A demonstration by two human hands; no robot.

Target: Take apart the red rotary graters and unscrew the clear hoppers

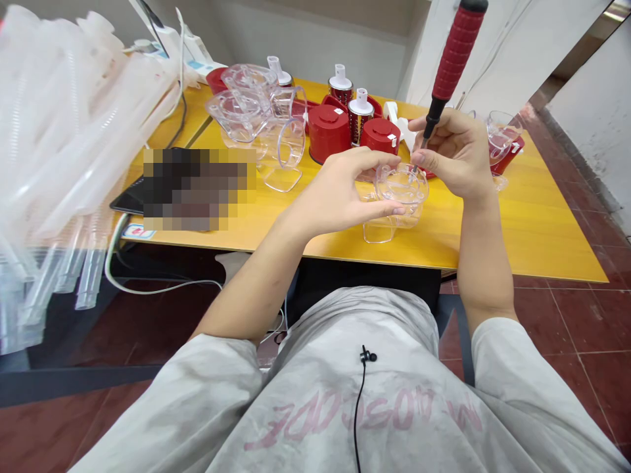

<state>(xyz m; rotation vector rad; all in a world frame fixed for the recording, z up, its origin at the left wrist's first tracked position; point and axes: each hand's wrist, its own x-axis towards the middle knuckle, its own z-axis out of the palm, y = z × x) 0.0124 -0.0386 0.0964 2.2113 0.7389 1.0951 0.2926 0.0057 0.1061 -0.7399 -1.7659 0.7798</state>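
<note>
My left hand [355, 190] is closed around the rim of a clear plastic housing [401, 185], thumb on the near side and fingers on the far side. The housing rests on the yellow table near its front edge. Above its right side, my right hand [451, 148] pinches the lower part of a screwdriver [453, 56] with a red ribbed handle. The screwdriver stands nearly upright, leaning right at the top, and its tip reaches down into the housing. Whether a screw sits under the tip is too small to tell.
Several clear housings [246, 108] are grouped at the back left. Red round caps [329, 131] and motors with white tops [361, 115] stand behind my hands. A dark tablet-like device [131, 197] lies left, beside a pile of clear plastic tubes [73, 131]. More clear parts [503, 135] are at right.
</note>
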